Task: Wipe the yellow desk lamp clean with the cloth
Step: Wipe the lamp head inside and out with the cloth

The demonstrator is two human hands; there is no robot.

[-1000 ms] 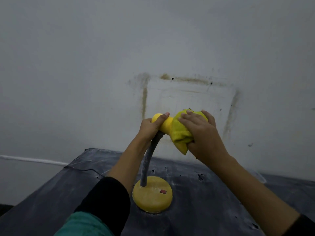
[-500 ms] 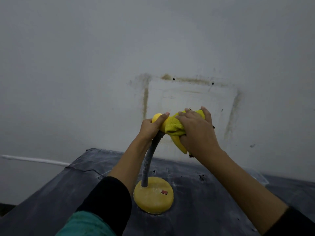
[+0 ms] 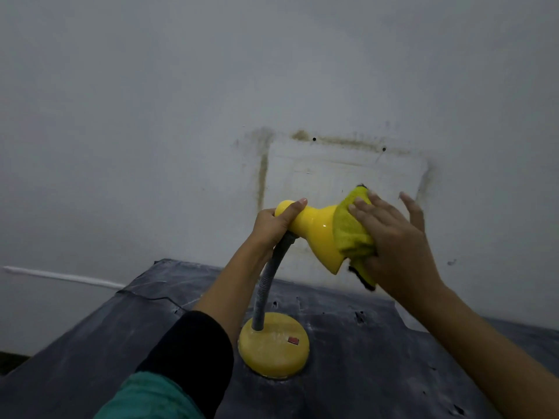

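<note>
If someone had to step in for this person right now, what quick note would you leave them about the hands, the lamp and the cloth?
Left hand: grips the yellow desk lamp at the narrow back of its shade, steadying it.
Right hand: flat, fingers straight, presses the cloth against the shade's wide end.
The lamp stands with its base on the dark table.
Done: wiping of the shade is under way; how much is clean cannot be told.
Left: the rest of the shade, the grey neck and the base, which looks dull.
</note>
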